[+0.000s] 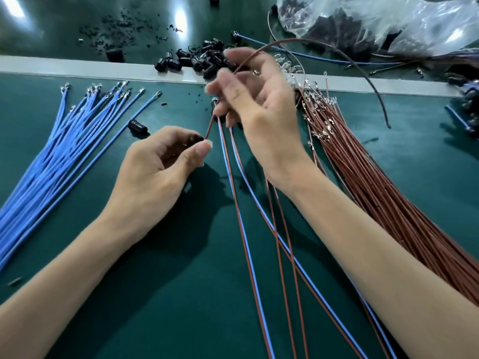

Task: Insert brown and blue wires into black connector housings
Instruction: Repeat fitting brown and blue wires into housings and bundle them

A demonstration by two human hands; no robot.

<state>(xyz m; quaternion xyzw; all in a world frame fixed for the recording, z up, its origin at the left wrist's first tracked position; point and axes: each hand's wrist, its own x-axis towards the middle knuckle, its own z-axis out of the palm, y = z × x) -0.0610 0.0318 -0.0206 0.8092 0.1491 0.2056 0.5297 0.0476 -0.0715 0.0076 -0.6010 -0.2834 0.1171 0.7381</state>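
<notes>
My left hand (158, 164) pinches a small black connector housing (195, 139) between thumb and fingers, and a brown wire (210, 126) enters it. My right hand (256, 104), just above and to the right, grips that brown wire, which loops up and over (337, 51). The same hand also holds several finished brown-and-blue wire pairs (246, 229) that trail toward me. A fan of loose blue wires (64, 141) lies on the left. A thick bundle of brown wires (375, 182) lies on the right.
A heap of black housings (197, 60) sits behind my hands on a pale strip (77, 67). One loose housing (138, 127) lies near the blue wires. A clear plastic bag (375, 22) of parts fills the back right. Black debris (116, 29) is scattered at the back.
</notes>
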